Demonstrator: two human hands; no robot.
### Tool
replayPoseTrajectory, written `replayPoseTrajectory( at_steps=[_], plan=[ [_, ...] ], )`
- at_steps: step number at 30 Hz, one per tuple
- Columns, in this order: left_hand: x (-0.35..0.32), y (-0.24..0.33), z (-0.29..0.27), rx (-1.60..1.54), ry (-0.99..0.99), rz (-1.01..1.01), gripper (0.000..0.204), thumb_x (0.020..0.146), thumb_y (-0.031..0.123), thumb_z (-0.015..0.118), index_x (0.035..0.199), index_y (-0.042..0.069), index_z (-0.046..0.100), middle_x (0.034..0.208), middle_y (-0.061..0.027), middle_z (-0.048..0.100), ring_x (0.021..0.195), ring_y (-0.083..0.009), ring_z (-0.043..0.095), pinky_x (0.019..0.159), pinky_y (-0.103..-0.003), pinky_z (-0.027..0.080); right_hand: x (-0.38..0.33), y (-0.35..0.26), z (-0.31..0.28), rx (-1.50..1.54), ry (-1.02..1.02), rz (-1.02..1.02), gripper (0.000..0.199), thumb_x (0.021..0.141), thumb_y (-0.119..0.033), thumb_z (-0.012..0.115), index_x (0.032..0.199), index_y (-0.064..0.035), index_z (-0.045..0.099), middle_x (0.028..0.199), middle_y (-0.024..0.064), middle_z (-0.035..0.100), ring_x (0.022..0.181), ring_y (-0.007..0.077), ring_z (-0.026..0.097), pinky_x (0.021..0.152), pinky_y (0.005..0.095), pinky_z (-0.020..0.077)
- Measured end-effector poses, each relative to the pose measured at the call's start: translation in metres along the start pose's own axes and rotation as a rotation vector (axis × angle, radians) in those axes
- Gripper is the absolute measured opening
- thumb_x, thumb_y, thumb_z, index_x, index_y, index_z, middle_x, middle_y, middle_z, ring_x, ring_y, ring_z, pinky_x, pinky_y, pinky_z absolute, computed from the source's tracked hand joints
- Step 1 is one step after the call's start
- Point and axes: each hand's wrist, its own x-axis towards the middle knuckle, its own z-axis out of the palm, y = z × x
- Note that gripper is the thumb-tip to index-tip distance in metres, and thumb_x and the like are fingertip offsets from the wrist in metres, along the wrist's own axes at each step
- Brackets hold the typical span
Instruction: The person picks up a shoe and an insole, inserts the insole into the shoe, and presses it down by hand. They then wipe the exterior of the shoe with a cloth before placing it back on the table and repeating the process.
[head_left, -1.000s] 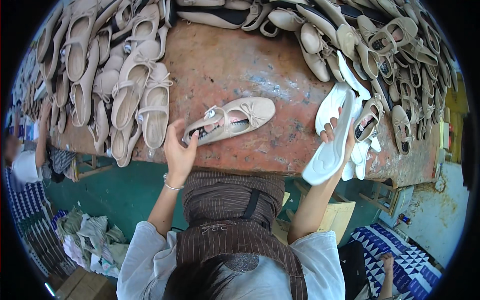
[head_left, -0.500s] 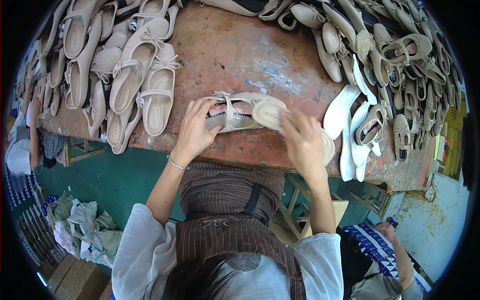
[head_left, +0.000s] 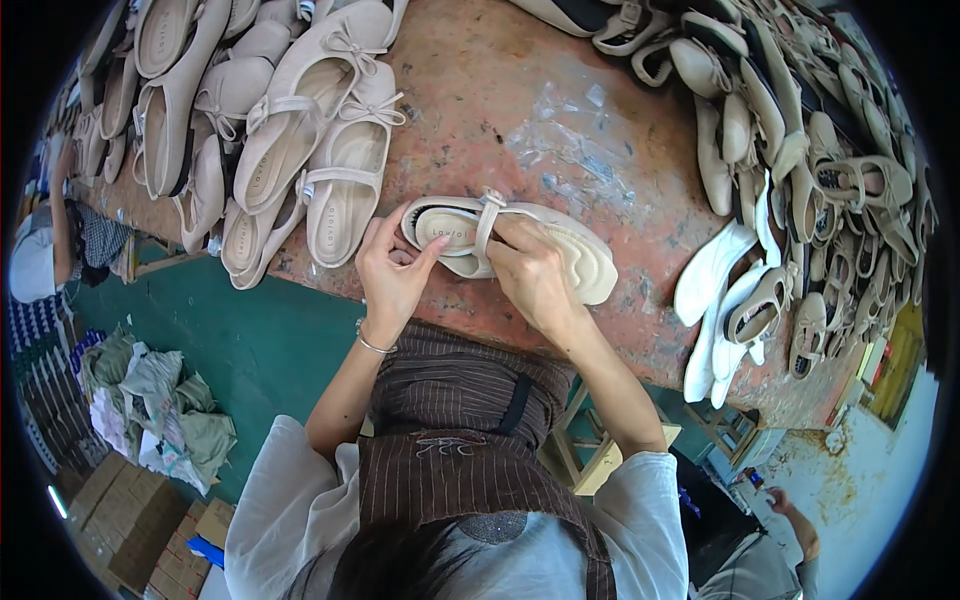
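A beige strapped shoe (head_left: 548,212) lies on the worn table in front of me, heel to the left. My left hand (head_left: 393,265) grips its heel end, the thumb pressing inside. A cream insole (head_left: 440,229) lies in the heel, its end passing under the strap (head_left: 487,228). My right hand (head_left: 530,262) is closed at the shoe's opening just right of the strap, fingertips hidden. Beneath it, a padded cream piece with curved ridges (head_left: 593,268) covers part of the toe. Whether this is the same insole's front or a second insole, I cannot tell.
Beige shoes (head_left: 262,165) are heaped at the table's left, and a larger pile (head_left: 855,180) fills the right. White insole-shaped pieces (head_left: 712,272) lie right of my hands. Other people sit at far left (head_left: 38,255) and lower right (head_left: 790,540).
The insole, held over the toe side before, has moved left under the strap into the heel. My right hand moved left with it, and my left thumb now presses inside. The view shifted slightly.
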Motion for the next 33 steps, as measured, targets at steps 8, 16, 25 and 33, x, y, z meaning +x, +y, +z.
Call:
replayPoseTrajectory(
  at_steps=[8,16,25,33],
  plan=[
    [0.008,-0.007,-0.001,-0.122,-0.007,-0.150,0.045,0.076,0.007,0.084,0.116,-0.004,0.066,0.086,-0.0051,0.063,0.060,-0.0053,0.056,0.050,-0.020,0.046,0.010,0.001,0.017,0.052,-0.019,0.075,0.012,0.080,0.001,0.068,0.091,-0.0002,0.072,0.094,0.0118,0.065,0.085,0.0298,0.064,0.074,0.0404,0.0530],
    [0.016,0.001,-0.004,-0.105,-0.026,-0.109,0.043,0.074,0.010,0.086,0.109,-0.005,0.067,0.090,-0.0083,0.067,0.064,-0.0086,0.062,0.051,-0.021,0.049,0.007,0.006,0.015,0.097,-0.016,0.023,0.020,0.075,0.005,0.070,0.094,0.0006,0.073,0.096,0.0132,0.065,0.082,0.0291,0.064,0.072,0.0391,0.0528],
    [0.018,-0.007,0.003,-0.076,0.015,-0.102,0.037,0.075,0.011,0.085,0.103,-0.005,0.068,0.078,-0.0077,0.066,0.053,-0.0072,0.054,0.045,-0.022,0.042,0.004,0.010,0.024,0.013,-0.012,0.023,0.023,0.069,0.003,0.066,0.091,-0.0010,0.071,0.093,0.0104,0.061,0.086,0.0283,0.062,0.076,0.0387,0.0532],
    [0.024,-0.003,0.005,-0.098,0.013,-0.200,0.021,0.080,0.006,0.079,0.096,-0.003,0.070,0.060,0.0004,0.055,0.052,-0.0018,0.044,0.044,-0.022,0.033,0.014,0.018,0.018,0.017,-0.328,-0.180,0.050,0.067,0.003,0.061,0.116,-0.0033,0.066,0.103,0.0104,0.068,0.085,0.0265,0.065,0.073,0.0387,0.0547]
  ],
)
